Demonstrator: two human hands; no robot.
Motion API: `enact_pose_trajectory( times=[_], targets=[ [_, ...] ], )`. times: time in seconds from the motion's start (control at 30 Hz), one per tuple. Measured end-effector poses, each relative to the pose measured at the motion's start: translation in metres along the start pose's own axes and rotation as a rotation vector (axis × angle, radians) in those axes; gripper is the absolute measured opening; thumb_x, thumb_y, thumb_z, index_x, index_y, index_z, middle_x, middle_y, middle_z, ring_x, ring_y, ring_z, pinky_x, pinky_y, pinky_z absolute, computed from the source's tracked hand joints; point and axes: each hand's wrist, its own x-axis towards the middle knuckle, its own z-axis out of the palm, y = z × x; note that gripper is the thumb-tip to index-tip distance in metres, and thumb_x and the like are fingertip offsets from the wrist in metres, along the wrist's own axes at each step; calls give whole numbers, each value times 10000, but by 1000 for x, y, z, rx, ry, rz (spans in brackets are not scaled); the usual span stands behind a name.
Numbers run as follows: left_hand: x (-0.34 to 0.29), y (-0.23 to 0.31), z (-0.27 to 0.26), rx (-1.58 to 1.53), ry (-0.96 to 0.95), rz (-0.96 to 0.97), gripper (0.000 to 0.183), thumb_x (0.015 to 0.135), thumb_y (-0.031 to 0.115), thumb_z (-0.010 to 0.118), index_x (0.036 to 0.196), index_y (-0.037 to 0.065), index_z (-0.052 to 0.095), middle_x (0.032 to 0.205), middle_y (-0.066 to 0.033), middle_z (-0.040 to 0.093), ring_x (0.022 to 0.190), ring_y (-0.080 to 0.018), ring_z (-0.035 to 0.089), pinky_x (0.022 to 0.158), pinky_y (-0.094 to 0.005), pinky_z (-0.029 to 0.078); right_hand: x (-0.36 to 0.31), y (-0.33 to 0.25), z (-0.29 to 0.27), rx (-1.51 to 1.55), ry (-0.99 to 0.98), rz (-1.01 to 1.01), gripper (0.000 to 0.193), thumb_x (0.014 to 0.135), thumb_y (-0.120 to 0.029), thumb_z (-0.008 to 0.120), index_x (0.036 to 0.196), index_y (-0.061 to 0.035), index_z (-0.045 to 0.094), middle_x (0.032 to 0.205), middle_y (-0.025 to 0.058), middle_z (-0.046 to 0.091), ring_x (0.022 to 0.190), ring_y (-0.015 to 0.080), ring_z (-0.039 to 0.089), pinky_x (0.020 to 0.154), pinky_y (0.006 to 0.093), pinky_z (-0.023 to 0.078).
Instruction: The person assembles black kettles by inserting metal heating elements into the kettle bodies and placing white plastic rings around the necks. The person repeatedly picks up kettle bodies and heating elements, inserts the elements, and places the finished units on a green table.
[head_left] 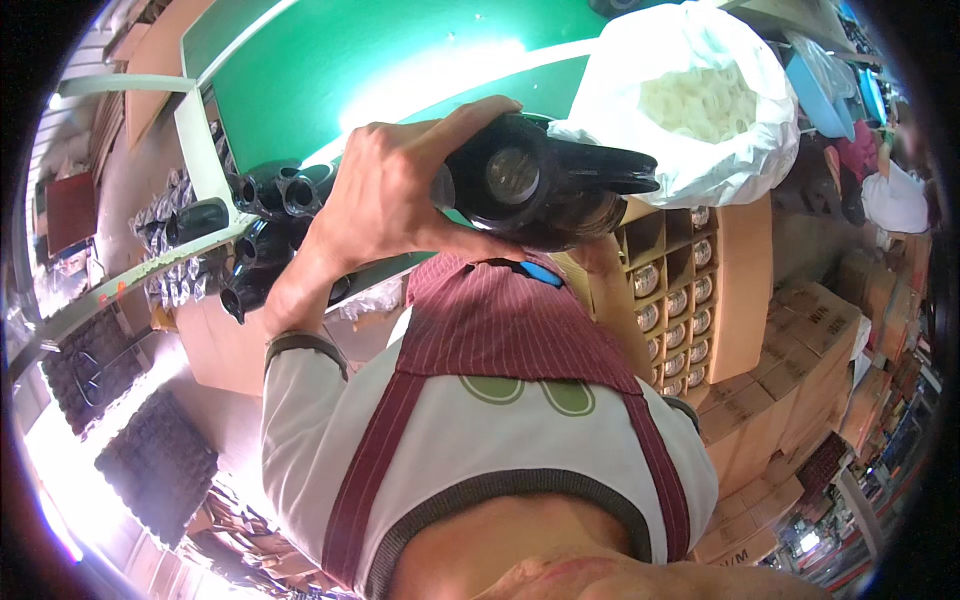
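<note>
Head view: clasps a glossy black handled container (565,185) at upper centre with the left grip (385,190), curled around one end. Has the right grip (600,258) just below, mostly hidden; cannot tell whether closed or spread. Shows a green desk (300,85) across the top, a white bag (620,95) of pale pieces (700,105) at upper right.

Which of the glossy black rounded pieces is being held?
The glossy black rounded piece in the left grip; the other black pieces sit ungripped beside the left forearm.
</note>
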Motion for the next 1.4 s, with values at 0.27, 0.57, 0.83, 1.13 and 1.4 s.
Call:
enact_pose_trajectory(
  times=[0.27, 0.57, 0.83, 1.13, 1.4],
  targets=[
    [9, -9, 4, 62, 140, -78, 936, 568, 489, 935, 1266, -16, 570, 954, -182, 732, 859, -329, 740, 800, -397, 580, 35, -16, 14, -167, 52, -127, 427, 959, -233, 635, 1315, -16, 545, 1324, 147, 591, 1170, 292, 619, 948, 441, 572],
    [39, -174, 73, -707, 397, -398, 676, 851, 524, 715, 1267, 11, 569, 998, -67, 653, 841, -181, 580, 758, -340, 450, 103, -75, 76, -528, 0, -508, 418, 1000, -228, 571, 1339, 12, 529, 1384, 137, 534, 1284, 255, 528, 1036, 389, 468],
    [100, -258, 147, -972, 396, -873, 649, 950, 645, 462, 1147, 40, 593, 771, -40, 579, 556, -133, 501, 511, -285, 414, 293, -111, 57, -1878, 131, -701, 249, 734, -121, 800, 932, -19, 686, 1058, 112, 626, 943, 300, 654, 814, 367, 535],
    [-31, -221, 208, -884, 89, -983, 473, 996, 484, 523, 1086, 63, 720, 624, 45, 415, 524, -76, 451, 480, -251, 348, 394, -140, -60, -2023, 670, -510, 385, 871, -190, 555, 1227, -53, 502, 1267, 219, 566, 1095, 432, 594, 944, 487, 486],
    [-45, -250, 236, -1174, -63, -885, 423, 976, 220, 368, 1225, -4, 627, 710, 23, 506, 613, -84, 485, 584, -241, 414, 286, -112, 71, -2089, 79, -1029, 257, 784, -200, 738, 917, -45, 581, 1001, 159, 577, 956, 332, 587, 833, 417, 488]
  ],
)
